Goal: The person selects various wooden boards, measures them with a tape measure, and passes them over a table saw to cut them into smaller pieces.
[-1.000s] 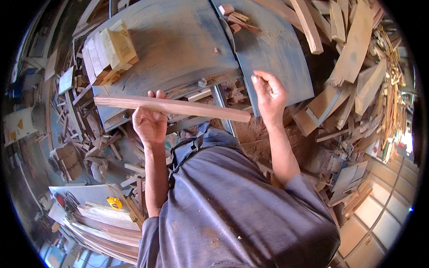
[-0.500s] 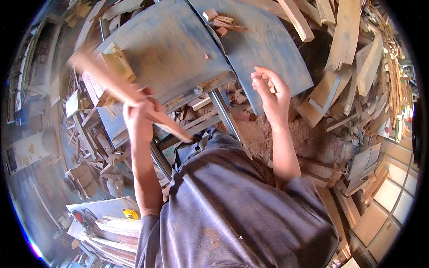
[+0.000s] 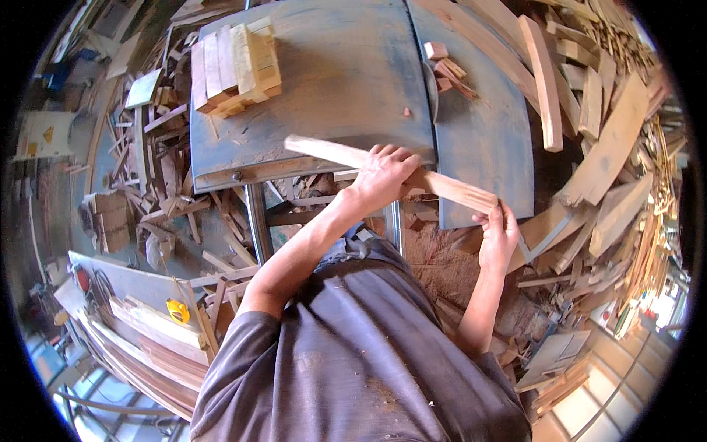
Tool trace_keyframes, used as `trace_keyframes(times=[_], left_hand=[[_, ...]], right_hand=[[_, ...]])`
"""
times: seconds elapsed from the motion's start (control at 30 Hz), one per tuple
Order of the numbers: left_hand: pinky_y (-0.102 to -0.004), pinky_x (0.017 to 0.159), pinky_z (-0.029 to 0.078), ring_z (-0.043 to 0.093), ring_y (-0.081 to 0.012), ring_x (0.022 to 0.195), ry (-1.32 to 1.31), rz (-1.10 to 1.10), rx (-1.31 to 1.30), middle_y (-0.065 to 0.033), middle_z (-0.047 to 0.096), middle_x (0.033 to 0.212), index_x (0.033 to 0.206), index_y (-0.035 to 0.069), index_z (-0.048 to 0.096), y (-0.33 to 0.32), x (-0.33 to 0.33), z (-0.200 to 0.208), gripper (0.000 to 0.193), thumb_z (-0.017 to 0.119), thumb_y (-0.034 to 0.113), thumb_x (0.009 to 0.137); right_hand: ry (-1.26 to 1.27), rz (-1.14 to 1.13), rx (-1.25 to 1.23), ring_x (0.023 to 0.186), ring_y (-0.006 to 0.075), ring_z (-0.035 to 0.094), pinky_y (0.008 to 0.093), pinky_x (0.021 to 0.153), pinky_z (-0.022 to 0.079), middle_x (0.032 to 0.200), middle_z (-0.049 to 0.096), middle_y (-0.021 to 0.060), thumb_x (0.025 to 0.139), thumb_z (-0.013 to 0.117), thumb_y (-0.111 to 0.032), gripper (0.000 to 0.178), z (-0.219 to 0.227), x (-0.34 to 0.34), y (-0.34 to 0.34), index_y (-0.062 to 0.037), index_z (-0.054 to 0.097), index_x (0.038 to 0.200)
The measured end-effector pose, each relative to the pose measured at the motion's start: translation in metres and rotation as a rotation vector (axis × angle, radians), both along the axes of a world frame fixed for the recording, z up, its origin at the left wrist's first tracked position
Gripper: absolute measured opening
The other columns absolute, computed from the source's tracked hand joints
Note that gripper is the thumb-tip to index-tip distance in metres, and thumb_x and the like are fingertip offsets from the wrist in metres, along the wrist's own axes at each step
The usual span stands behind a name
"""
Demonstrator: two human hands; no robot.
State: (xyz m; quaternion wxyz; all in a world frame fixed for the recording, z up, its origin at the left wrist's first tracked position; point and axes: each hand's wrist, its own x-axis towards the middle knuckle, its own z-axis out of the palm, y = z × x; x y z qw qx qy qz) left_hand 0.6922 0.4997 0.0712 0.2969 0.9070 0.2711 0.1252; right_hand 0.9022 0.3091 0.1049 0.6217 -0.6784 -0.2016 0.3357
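A short wooden strip (image 3: 324, 150) lies slantwise before me, its left end over the near edge of the blue metal machine table (image 3: 331, 81). My left hand (image 3: 387, 173) is closed over its middle from above. At the strip's right end, my right hand (image 3: 498, 236) pinches the tip between thumb and fingers. Beyond my left hand, a stack of wood blocks (image 3: 236, 66) sits at the table's far left. Small reddish offcuts (image 3: 454, 77) lie right of the slot that divides the tabletop.
Long planks and boards (image 3: 611, 147) pile up at the right. Scrap wood (image 3: 166, 132) is heaped left of the table. A yellow tape measure (image 3: 178, 310) rests on a board at the lower left, near stacked strips (image 3: 155, 328). Metal rails (image 3: 258, 221) run from the table toward me.
My left hand has carried the wooden strip from the left to the middle, turning it. My right hand, earlier empty with fingers apart, has come down and taken the strip's right end.
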Motion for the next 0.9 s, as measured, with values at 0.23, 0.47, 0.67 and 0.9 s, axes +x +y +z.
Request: trace_keyframes(times=[0.23, 0.47, 0.67, 0.9], left_hand=[[-0.0485, 0.103, 0.039, 0.051, -0.0338, 0.123, 0.037, 0.542, 0.243, -0.0134, 0.058, 0.126, 0.115, 0.005, 0.062, 0.008, -0.068, -0.084, 0.045, 0.078, 0.015, 0.074], [-0.0464, 0.1, 0.04, 0.054, -0.0347, 0.109, 0.174, 0.547, 0.187, -0.0159, 0.058, 0.112, 0.108, 0.003, 0.058, 0.008, -0.107, -0.117, 0.042, 0.073, 0.014, 0.071], [-0.0473, 0.102, 0.04, 0.054, -0.0357, 0.111, 0.181, 0.563, 0.094, -0.0156, 0.058, 0.116, 0.111, 0.003, 0.059, -0.027, -0.106, -0.105, 0.045, 0.075, 0.016, 0.071], [-0.0553, 0.117, 0.027, 0.041, -0.037, 0.135, 0.041, 0.321, 0.133, -0.014, 0.051, 0.135, 0.115, 0.01, 0.058, -0.057, -0.067, -0.113, 0.043, 0.073, 0.028, 0.079]], right_hand=[[0.06, -0.106, -0.187, 0.073, 0.0128, 0.062, 0.0302, 0.067, 0.055, 0.088, 0.065, 0.0067, 0.099, 0.064, -0.029, 0.035, -0.055, 0.067, 0.055, 0.0032, 0.062, 0.112], [0.035, -0.033, -0.345, 0.074, 0.0125, 0.061, 0.029, 0.064, 0.054, 0.088, 0.064, 0.0063, 0.099, 0.064, -0.03, 0.034, -0.114, 0.115, 0.089, 0.0014, 0.063, 0.112], [0.123, -0.048, -0.367, 0.074, 0.0132, 0.06, 0.03, 0.064, 0.054, 0.089, 0.063, 0.0058, 0.101, 0.062, -0.026, 0.031, -0.155, 0.14, 0.077, 0.001, 0.062, 0.116], [0.156, 0.005, -0.459, 0.079, 0.0133, 0.059, 0.0306, 0.071, 0.054, 0.093, 0.062, 0.0042, 0.102, 0.06, -0.025, 0.032, -0.156, 0.133, 0.046, -0.0003, 0.06, 0.122]])
